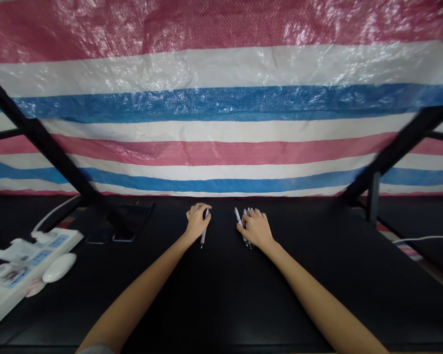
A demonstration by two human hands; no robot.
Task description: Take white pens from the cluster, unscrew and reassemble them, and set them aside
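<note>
A slim grey-white pen lies on the black tabletop, pointing toward me. My left hand is beside it, with curled fingers closed on its far end. To the right, my right hand bends over a small bunch of similar pens, its fingers wrapped across them and partly hiding them. One pen at the left side of this bunch shows more fully, with the thumb across its lower part. How many pens lie under the right hand cannot be made out.
On the left stands a white power strip with plugs in it and a white computer mouse alongside. Dark phones lie near the left black frame bar. Another bar slants at right, before a striped plastic sheet.
</note>
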